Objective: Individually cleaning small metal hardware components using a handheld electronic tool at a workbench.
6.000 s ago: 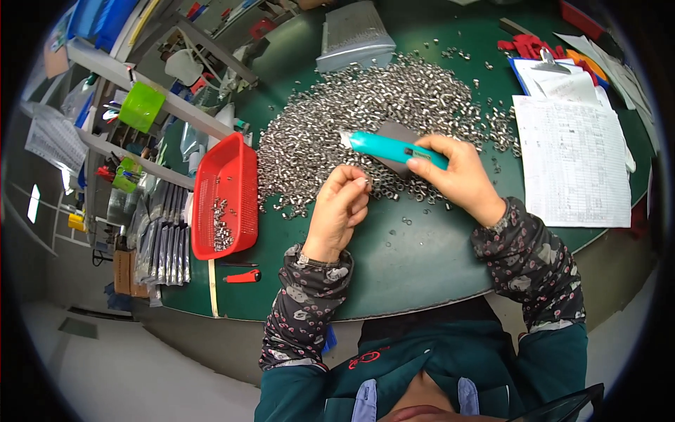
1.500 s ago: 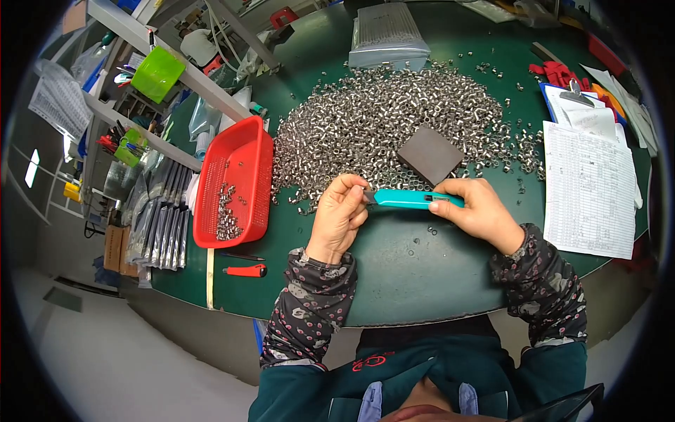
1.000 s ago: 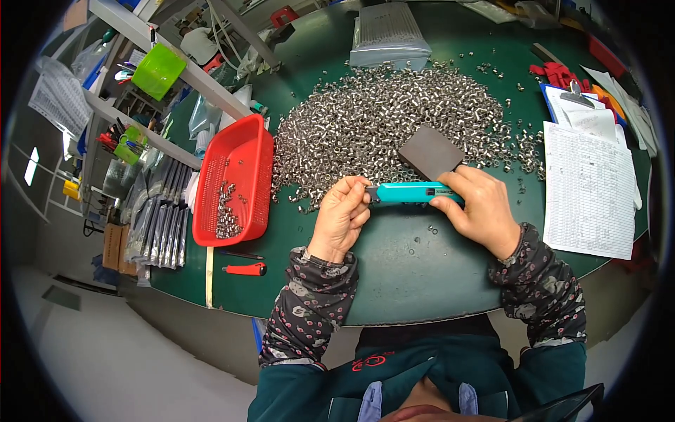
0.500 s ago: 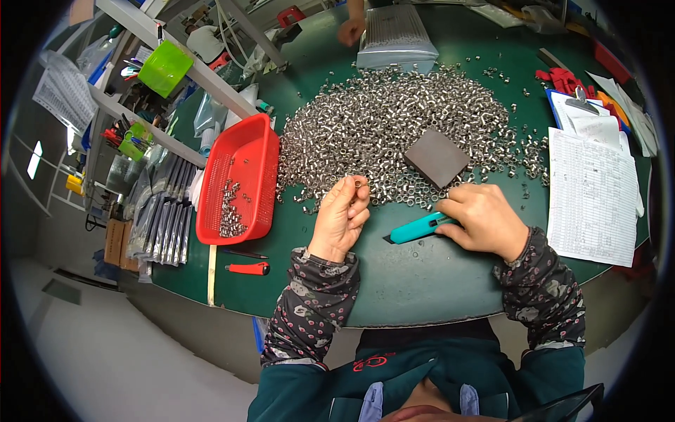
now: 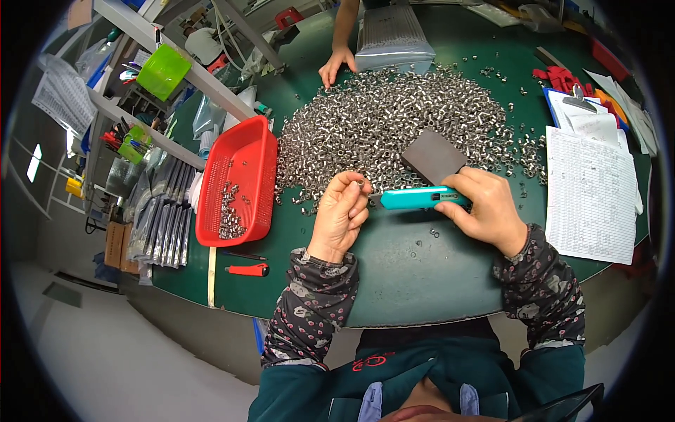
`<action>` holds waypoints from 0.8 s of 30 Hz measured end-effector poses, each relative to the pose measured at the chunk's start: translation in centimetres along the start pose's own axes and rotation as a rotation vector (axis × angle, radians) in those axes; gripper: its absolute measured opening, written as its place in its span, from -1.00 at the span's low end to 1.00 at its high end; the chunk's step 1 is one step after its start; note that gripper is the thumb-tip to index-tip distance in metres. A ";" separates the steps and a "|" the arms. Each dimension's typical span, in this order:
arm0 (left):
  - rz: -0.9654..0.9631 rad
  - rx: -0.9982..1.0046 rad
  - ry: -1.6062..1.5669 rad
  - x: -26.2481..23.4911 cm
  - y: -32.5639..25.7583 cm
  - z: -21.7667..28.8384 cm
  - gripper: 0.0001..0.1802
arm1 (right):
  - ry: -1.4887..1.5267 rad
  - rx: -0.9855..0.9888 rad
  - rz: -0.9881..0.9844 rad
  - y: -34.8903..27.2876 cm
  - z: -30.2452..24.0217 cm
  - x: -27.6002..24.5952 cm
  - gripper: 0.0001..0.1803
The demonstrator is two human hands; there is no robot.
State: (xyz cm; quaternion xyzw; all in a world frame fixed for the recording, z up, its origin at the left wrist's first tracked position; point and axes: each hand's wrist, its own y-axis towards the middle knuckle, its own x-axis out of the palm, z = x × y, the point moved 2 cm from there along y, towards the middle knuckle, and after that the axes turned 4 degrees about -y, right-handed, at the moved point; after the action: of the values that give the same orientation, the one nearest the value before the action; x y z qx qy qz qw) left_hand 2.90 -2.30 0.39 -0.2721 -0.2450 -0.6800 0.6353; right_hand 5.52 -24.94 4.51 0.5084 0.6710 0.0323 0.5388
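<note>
Near the frame's centre, the left hand [image 5: 340, 216] pinches a small metal ring [image 5: 361, 184], I'd say so it sits exposed toward the teal utility knife [image 5: 415, 199] clasped in the right hand [image 5: 489, 209], with heaped metal rings [image 5: 373, 119] just beyond, probably for easy reach.

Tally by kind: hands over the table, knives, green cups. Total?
Hands: 3 (left hand, right hand, co-worker's hand)
Knives: 2 (teal knife, red knife)
Green cups: 2 (upper cup, lower cup)
Total: 7
</note>
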 end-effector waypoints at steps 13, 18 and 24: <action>-0.041 -0.109 -0.100 0.7 -0.1 -0.2 -0.73 | 0.248 0.228 0.147 0.3 1.4 -0.4 -0.75; 0.058 -0.166 0.714 3.4 0.0 -1.2 -0.88 | 0.311 0.313 0.208 0.3 2.0 -0.6 -0.75; -0.189 0.247 1.598 6.4 0.6 -3.4 -0.84 | 0.337 0.275 0.228 0.0 2.1 -0.2 -0.75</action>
State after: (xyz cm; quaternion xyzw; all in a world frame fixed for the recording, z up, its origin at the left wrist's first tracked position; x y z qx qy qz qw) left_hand 3.04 -9.39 2.27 0.3895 0.1871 -0.6876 0.5835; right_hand 7.08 -26.11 3.75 0.6368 0.6879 0.0856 0.3376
